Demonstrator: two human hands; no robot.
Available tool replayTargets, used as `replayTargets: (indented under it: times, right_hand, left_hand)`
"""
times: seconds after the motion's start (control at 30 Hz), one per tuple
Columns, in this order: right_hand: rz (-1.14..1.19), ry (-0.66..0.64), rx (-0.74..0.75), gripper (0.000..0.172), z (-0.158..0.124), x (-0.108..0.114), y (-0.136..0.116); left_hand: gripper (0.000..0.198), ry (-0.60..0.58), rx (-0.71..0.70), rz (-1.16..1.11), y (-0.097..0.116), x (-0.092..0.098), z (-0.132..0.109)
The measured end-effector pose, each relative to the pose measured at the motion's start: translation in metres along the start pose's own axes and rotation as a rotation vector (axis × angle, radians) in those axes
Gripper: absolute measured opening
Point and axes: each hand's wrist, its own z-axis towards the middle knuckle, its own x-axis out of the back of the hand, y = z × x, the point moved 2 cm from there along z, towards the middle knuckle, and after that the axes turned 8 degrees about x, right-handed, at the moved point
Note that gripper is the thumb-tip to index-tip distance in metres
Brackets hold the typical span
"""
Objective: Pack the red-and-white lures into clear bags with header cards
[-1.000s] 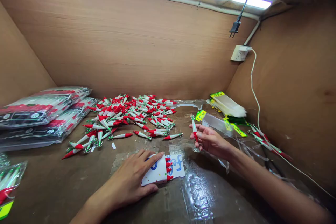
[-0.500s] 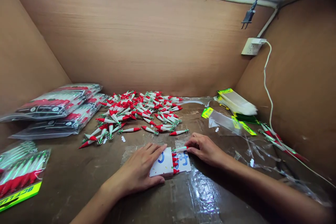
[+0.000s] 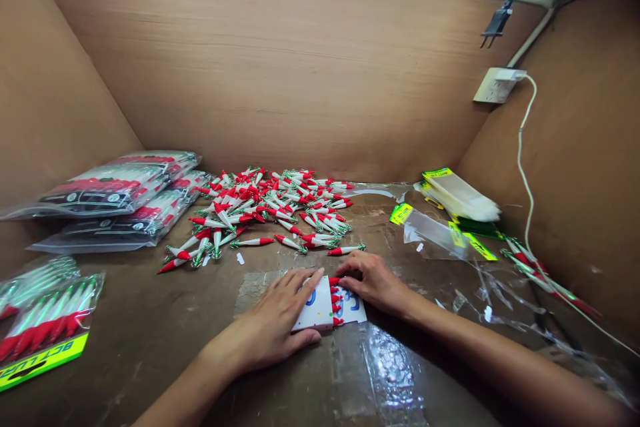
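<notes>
A white card sleeve (image 3: 319, 315) with blue handwriting lies on the table under my left hand (image 3: 275, 320), whose fingers and thumb hold it along its sides. From its right end stick the red tips of several squid jigs (image 3: 337, 309), lined up side by side over a white flap (image 3: 356, 312). At the far corner of that opening, my right hand (image 3: 370, 283) pinches the red end of one jig (image 3: 335, 281); the rest of this jig is inside the sleeve. Beyond my hands spreads a loose pile of red-and-white squid jigs (image 3: 273, 203) with green hooks.
Filled plastic bags (image 3: 107, 190) are stacked at the back left. Packed jigs with a yellow header card (image 3: 47, 357) lie front left. On the right are clear sleeves (image 3: 463, 193), plastic scraps (image 3: 500, 293) and a white cable (image 3: 523, 160). A plug (image 3: 497, 21) hangs above.
My right hand has moved left toward the sleeve, and the jig in it has slid in until only its red end shows. The left hand stays on the sleeve. The view has shifted slightly.
</notes>
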Motion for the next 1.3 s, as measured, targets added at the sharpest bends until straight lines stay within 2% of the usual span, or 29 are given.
replayTargets:
  times: [0.07, 0.2, 0.37, 0.47, 0.57, 0.63, 0.67, 0.8, 0.9, 0.97, 1.03, 1.3]
  right_hand:
    - [-0.076, -0.014, 0.013, 0.004, 0.000, 0.002, 0.002]
    - [-0.161, -0.022, 0.040, 0.008, 0.001, 0.000, 0.002]
    - [-0.267, 0.006, 0.130, 0.004, 0.003, -0.012, 0.001]
    - [-0.262, 0.014, 0.140, 0.007, 0.003, -0.017, 0.000]
    - [-0.215, -0.046, 0.227, 0.015, 0.005, -0.012, -0.003]
    - [-0.209, -0.084, 0.245, 0.021, 0.006, 0.006, 0.001]
    - [-0.249, -0.082, 0.193, 0.023, 0.005, 0.020, 0.008]
    - [-0.601, 0.029, -0.277, 0.023, -0.012, 0.099, 0.059]
    - [-0.702, 0.096, -0.465, 0.023, -0.036, 0.144, 0.099]
    - [-0.714, 0.100, -0.538, 0.021, -0.049, 0.154, 0.118]
    - [-0.697, 0.106, -0.564, 0.021, -0.058, 0.154, 0.131]
    - [-0.486, 0.182, -0.549, 0.022, -0.065, 0.152, 0.160]
  left_hand:
    - [0.086, -0.002, 0.003, 0.006, 0.001, -0.003, -0.001]
    - [0.086, 0.019, -0.014, 0.010, 0.003, -0.004, 0.000]
    - [0.082, 0.020, -0.024, 0.039, 0.005, -0.002, 0.002]
    - [0.083, 0.007, -0.008, 0.037, 0.003, -0.003, 0.001]
    - [0.084, 0.036, -0.018, 0.025, -0.001, -0.007, 0.002]
    - [0.083, 0.073, -0.026, 0.013, -0.004, -0.009, 0.003]
    - [0.083, 0.088, -0.028, 0.008, -0.006, -0.009, 0.004]
    - [0.083, 0.106, -0.045, 0.012, -0.004, -0.009, 0.010]
    - [0.085, 0.119, -0.058, 0.023, 0.001, -0.008, 0.012]
    - [0.086, 0.125, -0.058, 0.041, 0.002, -0.009, 0.012]
    - [0.087, 0.123, -0.062, 0.064, 0.001, -0.011, 0.011]
    - [0.083, 0.144, -0.072, 0.090, -0.007, -0.006, 0.011]
